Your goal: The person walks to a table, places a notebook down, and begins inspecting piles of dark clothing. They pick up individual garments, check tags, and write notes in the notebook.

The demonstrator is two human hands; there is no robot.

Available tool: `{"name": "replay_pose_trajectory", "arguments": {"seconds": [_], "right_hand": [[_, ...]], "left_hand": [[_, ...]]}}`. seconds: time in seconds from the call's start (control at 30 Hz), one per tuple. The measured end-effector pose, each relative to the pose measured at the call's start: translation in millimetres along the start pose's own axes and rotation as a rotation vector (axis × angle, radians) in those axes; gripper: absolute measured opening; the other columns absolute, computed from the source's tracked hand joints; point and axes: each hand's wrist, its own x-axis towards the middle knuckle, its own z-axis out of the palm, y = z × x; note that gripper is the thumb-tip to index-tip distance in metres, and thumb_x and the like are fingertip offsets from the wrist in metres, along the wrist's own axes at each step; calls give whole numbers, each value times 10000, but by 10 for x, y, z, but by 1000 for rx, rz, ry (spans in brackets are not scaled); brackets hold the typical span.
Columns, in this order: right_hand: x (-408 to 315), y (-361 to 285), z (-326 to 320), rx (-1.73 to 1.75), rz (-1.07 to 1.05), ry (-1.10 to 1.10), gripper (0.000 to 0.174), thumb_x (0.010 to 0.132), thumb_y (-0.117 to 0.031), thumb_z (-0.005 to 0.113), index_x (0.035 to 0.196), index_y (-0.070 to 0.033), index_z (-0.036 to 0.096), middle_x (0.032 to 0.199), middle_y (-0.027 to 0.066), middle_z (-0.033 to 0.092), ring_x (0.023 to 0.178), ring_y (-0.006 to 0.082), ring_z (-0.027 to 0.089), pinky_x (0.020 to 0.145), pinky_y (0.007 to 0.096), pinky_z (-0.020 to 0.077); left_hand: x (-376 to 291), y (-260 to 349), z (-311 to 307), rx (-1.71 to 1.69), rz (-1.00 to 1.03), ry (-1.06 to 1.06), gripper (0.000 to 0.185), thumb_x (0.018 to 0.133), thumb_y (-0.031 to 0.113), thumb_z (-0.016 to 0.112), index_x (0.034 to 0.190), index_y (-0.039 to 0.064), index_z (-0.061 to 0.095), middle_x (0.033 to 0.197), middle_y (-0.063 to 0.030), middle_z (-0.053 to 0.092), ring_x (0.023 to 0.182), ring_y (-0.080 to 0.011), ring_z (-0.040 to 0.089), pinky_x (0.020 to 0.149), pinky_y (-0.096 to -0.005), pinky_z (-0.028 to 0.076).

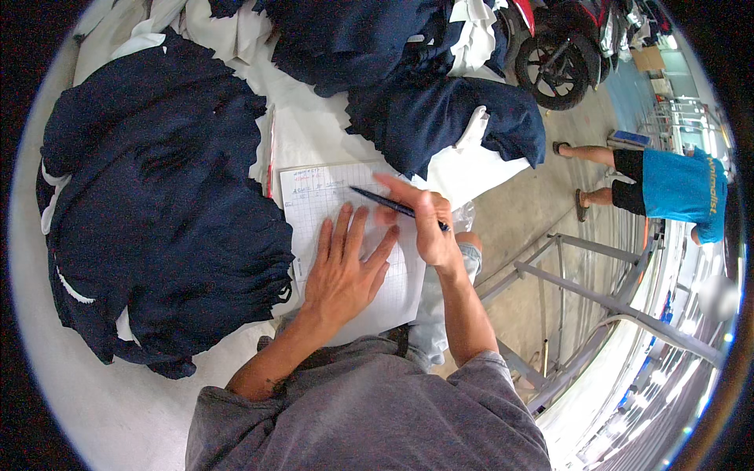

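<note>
An open notebook [406, 294] with grid-ruled pages lies in front of me, its upper part bearing handwriting. My left hand [344, 265] rests flat on the page, fingers spread, holding nothing. Between the thumb and fingers of my right hand [433, 229] is a dark pen [383, 202], its tip pointing to the upper left above the written lines. The right hand's fingers are somewhat blurred. Beside the notebook on the left sits a large pile of dark navy fabric [159, 206] with jagged edges, close to the page edge.
More navy fabric [447, 112] and white fabric pieces [474, 29] lie beyond the notebook on the pale surface [294, 129]. At right are a grey metal frame [583, 282] and a motorcycle wheel [554, 70]. A person in a blue shirt [677, 182] is on the concrete floor [506, 218].
</note>
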Motion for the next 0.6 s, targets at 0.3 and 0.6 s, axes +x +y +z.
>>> {"name": "replay_pose_trajectory", "arguments": {"seconds": [0.3,0.6], "right_hand": [[85,-71,134,-424,69,234,147,943,-125,838,932,-1,761,807,55,750,717,91,657,653,266,529],[170,-13,208,-585,47,277,312,869,-184,921,770,-4,686,686,52,722,598,73,629,532,253,491]], "left_hand": [[0,-4,6,20,15,24,578,1008,344,660,1566,225,565,1649,-292,345,1546,-540,314,1233,-720,288],[9,-15,-5,43,32,36,488,1018,362,640,1473,187,644,1637,-297,359,1537,-539,331,1232,-711,294]]}}
